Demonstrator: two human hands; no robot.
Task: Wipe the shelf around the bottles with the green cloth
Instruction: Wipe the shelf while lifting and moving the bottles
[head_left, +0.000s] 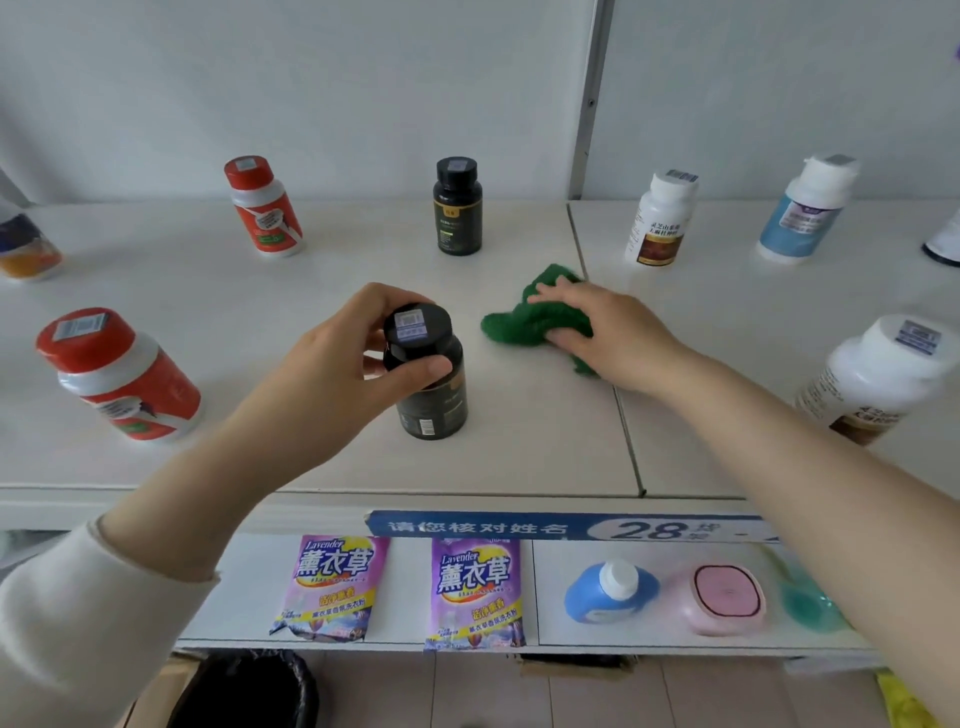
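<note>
The left hand (332, 364) grips the near black bottle (431, 400) by its cap, on the white shelf (519, 457). Just right of that bottle, the right hand (597, 332) presses the green cloth (519, 322) flat. Behind it stands a far black bottle (457, 208) — well left, a red bottle (122, 374).

The green cloth (524, 322) lies crumpled near the middle of the white shelf (311, 457), under the flat right hand (597, 332). Just left of it is the near black bottle (428, 379), roughly upright, its cap held by the left hand (332, 364). Far back stand a red-capped bottle (265, 208), a far black bottle (457, 208), a brown-labelled bottle (660, 218) and a blue-labelled bottle (802, 208). A large red bottle (119, 374) stands near left and a large white bottle (878, 374) near right.
</note>
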